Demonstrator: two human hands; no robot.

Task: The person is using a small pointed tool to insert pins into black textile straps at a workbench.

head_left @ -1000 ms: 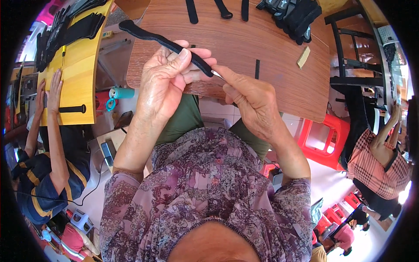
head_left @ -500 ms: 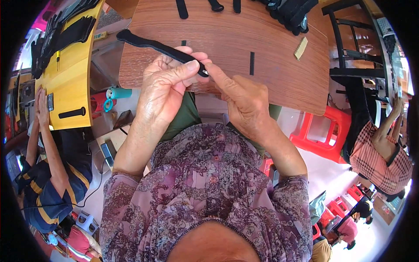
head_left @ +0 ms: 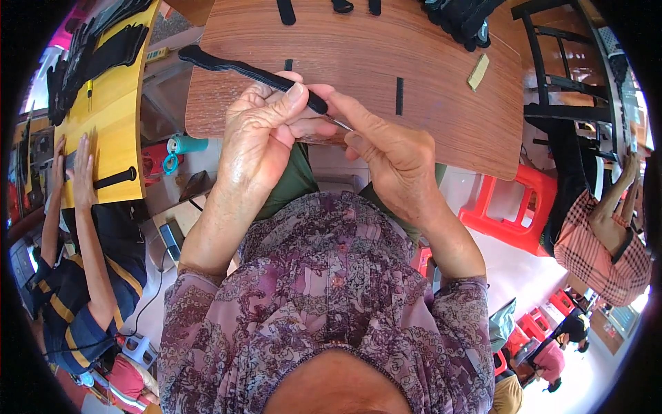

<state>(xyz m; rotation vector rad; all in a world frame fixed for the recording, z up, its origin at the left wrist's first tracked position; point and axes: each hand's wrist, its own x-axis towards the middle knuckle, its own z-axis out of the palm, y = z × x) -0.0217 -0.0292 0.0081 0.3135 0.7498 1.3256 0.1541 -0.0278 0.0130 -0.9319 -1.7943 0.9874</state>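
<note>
Over the table point(head_left: 448, 124), the left hand point(head_left: 256, 134) pinches a black strap point(head_left: 238, 67), the right hand point(head_left: 398, 155) a thin tool point(head_left: 340, 124).

Bright light reaches the left hand point(head_left: 258, 134) and right hand point(head_left: 389, 148), both fairly sharp, with a sheen below the left. Far down-right of them, the floor point(head_left: 562, 386) glares white. Far left, the yellow table point(head_left: 114, 134) bows toward dark corners.
</note>
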